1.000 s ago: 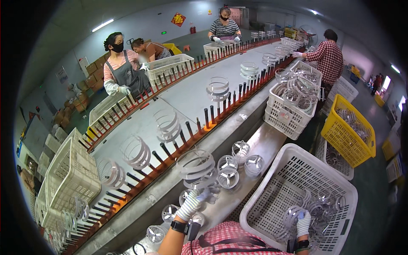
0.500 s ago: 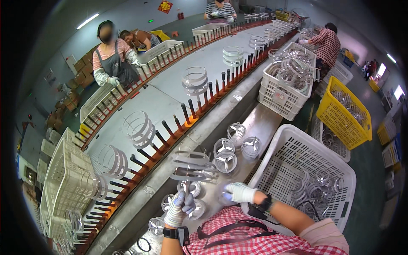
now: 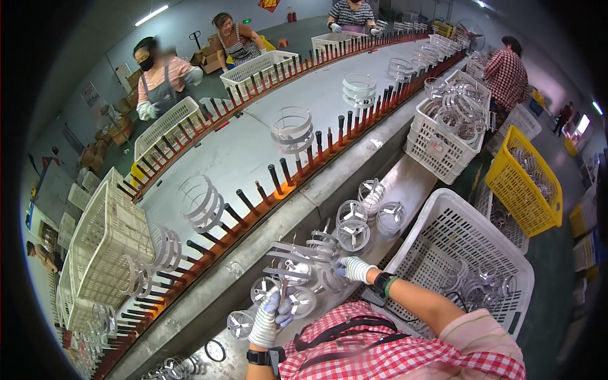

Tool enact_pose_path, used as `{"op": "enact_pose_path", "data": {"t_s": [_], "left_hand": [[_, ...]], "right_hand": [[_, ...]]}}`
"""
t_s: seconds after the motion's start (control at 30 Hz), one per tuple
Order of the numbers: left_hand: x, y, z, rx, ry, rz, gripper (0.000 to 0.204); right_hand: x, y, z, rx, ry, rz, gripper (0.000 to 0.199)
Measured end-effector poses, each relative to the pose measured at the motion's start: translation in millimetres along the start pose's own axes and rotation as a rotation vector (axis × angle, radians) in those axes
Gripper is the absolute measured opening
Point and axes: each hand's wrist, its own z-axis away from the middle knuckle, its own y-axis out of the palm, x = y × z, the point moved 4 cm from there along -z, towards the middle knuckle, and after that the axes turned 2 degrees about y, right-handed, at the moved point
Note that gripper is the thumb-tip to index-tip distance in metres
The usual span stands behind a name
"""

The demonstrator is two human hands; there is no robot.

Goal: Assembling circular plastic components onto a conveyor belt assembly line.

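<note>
My left hand, in a striped glove with bluish fingertips, is closed around the lower end of a silver multi-ring frame. The frame's curved bands stand tilted above that hand, slightly blurred. My right hand, gloved alike, has its fingers closed at the edge of a small clear ringed part, beside the frame. Small round three-spoked parts lie around my hands on the metal ledge: one spoked ring to the left and another spoked ring beyond the right hand.
A white basket holding small ring parts stands at my right. Along the ledge runs a conveyor edged with upright black-tipped pegs, some carrying ring frames. Stacked white crates and a yellow crate stand farther right. Several co-workers stand around the conveyor.
My right hand has moved slightly up, toward the ring frame, with the small part. The frame in my left hand has tilted and shifted. The whole view has turned a little.
</note>
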Motion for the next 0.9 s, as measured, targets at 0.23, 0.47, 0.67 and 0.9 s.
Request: {"op": "enact_pose_path", "data": {"t_s": [0.23, 0.47, 0.67, 0.9], "left_hand": [[0.2, 19.4, -22.8, -0.158, 0.041, -0.263, 0.047], [6.0, 47.7, -58.9, -0.135, 0.014, -0.312, 0.043], [12.6, 61.7, -84.4, -0.121, 0.029, -0.37, 0.045], [17.0, 80.9, -112.4, -0.102, 0.057, -0.313, 0.031]], "right_hand": [[24.3, -77.1, 37.1, -0.393, -0.136, 0.148, 0.043], [123.1, -162.1, 65.9, -0.479, -0.707, 0.148, 0.058], [102.3, -184.7, 55.2, -0.407, -0.733, 0.066, 0.053], [83.4, -213.1, 45.5, -0.456, -0.758, -0.045, 0.043]]}}
